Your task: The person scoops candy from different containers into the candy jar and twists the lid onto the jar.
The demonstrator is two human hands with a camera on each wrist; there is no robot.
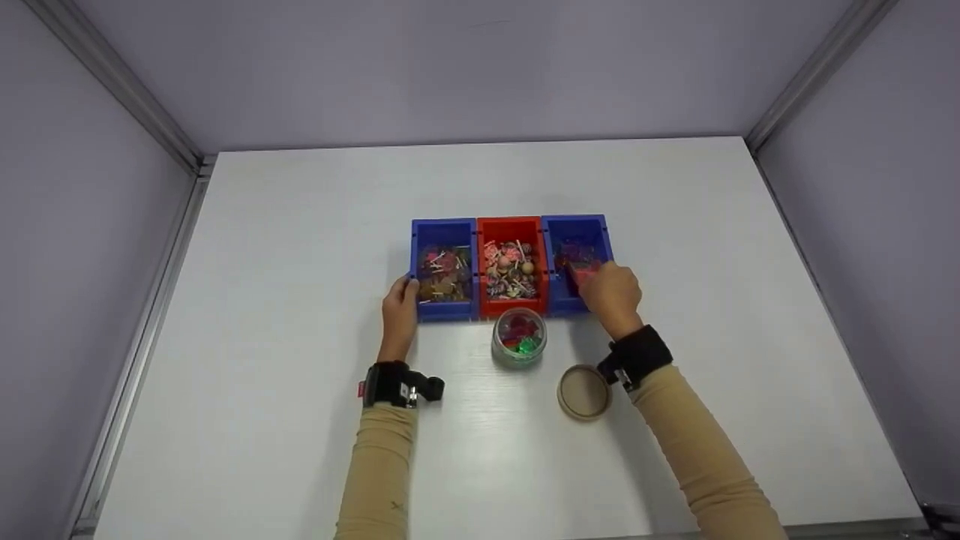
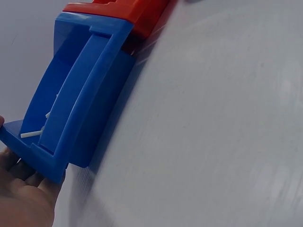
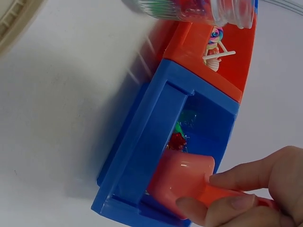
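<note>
A glossy pink-red plastic scoop has a broad, squared bowl with rounded corners and a narrow, more orange handle; light catches its smooth top. Taking the clear round jar as the clock's centre and the far side of the white table as 12, the scoop sits near 1 o'clock, its bowl down inside the blue plastic bin on the right, beside shiny red and green translucent pieces. The right hand, at 2 o'clock, has its fingers curled closely about the handle. At 9 o'clock the left hand grips the near outer corner of the blue plastic bin on the left, thumb at the rim and fingers beneath; that bin, between 10 and 11, holds coloured translucent pieces and white sticks. At 12 the red plastic bin, joining the two blue ones, holds small patterned lollipops. The jar, just in front of the red bin, contains red and green pieces; a round beige lid lies at 4 o'clock.
</note>
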